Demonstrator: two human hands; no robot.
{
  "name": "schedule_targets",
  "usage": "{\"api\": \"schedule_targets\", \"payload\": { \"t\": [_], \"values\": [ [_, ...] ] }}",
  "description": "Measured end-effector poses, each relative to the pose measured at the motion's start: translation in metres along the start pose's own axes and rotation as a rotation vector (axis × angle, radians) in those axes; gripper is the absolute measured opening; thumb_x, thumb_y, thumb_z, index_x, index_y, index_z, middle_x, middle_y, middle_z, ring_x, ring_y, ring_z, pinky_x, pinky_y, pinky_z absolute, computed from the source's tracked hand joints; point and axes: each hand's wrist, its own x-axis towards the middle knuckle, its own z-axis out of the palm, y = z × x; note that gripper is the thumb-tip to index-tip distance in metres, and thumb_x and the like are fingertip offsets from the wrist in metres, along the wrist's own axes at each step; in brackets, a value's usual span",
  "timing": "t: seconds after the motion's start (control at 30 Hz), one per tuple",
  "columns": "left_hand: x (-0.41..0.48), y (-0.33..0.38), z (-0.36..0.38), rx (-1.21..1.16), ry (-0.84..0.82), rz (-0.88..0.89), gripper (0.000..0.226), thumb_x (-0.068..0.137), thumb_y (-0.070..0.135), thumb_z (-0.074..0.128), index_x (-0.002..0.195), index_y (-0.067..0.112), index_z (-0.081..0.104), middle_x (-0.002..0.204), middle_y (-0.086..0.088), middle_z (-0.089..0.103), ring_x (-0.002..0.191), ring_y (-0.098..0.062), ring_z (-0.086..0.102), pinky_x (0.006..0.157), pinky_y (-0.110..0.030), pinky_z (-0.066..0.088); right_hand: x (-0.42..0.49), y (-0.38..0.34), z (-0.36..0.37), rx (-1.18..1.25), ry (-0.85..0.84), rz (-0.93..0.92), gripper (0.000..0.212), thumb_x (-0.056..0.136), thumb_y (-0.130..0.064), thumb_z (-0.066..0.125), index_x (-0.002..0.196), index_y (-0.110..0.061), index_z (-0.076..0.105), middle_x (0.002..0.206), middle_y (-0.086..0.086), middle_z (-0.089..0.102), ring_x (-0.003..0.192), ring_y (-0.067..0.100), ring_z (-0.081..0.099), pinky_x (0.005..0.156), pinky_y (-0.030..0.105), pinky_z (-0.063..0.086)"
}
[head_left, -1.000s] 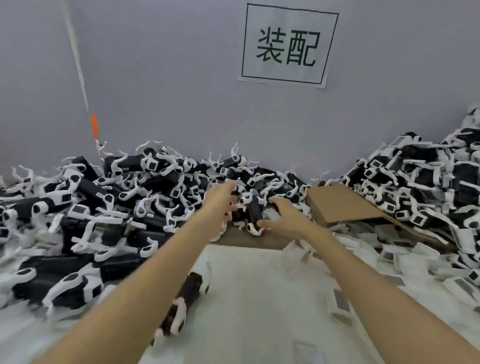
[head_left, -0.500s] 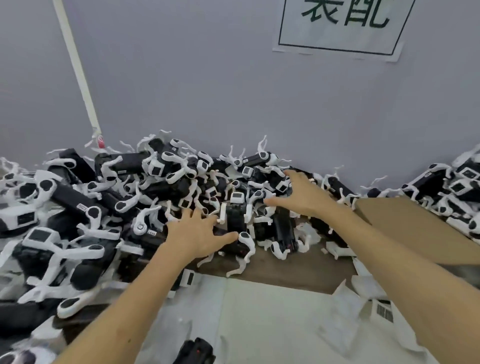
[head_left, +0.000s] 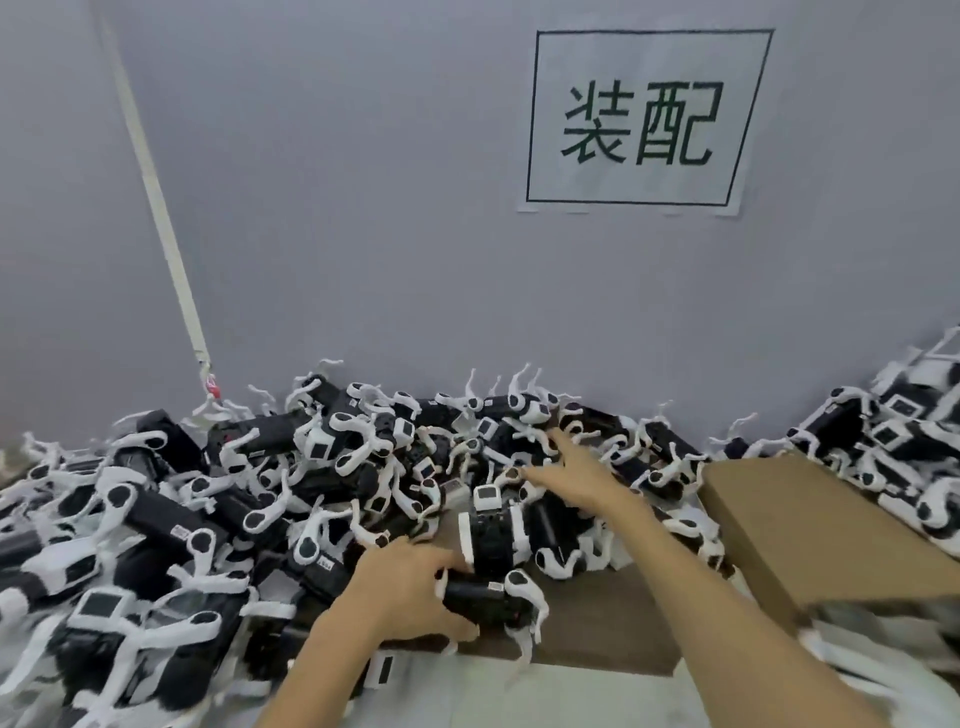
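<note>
Two hands share it: the left hand (head_left: 410, 595) curls round one toy robot dog (head_left: 480, 597), likely to pull it free; the right hand (head_left: 571, 480), fingers spread, lies on the heap (head_left: 208, 493), probably steadying it.

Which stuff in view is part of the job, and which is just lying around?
Job: left hand gripping a robot dog; right hand, fingers out, stretched over the pile.
Lying about: rest of that pile, cardboard, sign, strip on the wall.
</note>
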Motion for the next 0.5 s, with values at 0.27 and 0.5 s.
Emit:
{"api": "schedule_targets", "payload": {
  "t": [0.27, 0.5],
  "values": [
    [-0.047, 0.069, 0.001, -0.147, -0.220, 0.122, 0.054, 0.062, 0.060, 0.085, 0.097, 0.030, 0.055, 0.098, 0.011, 0.059, 0.091, -0.016, 0.056, 0.073, -0.030, 0.047, -0.100, 0.040, -0.013, 0.246, -0.076, 0.058, 0.052, 0.094, -0.043, 0.054, 0.126, -0.002, 0.060, 0.117, 0.012, 0.065, 0.103, 0.026, 0.061, 0.084, 0.036, 0.047],
    [-0.109, 0.109, 0.018, -0.170, -0.086, 0.190, 0.045, 0.067, 0.039, 0.090, 0.093, 0.019, 0.060, 0.092, 0.002, 0.067, 0.085, -0.017, 0.063, 0.074, -0.029, 0.053, -0.222, 0.069, -0.038, 0.148, -0.116, 0.074, 0.029, 0.097, -0.048, 0.051, 0.107, -0.023, 0.060, 0.102, -0.006, 0.054, 0.088, 0.013, 0.057, 0.060, 0.025, 0.051]
  ]
}}
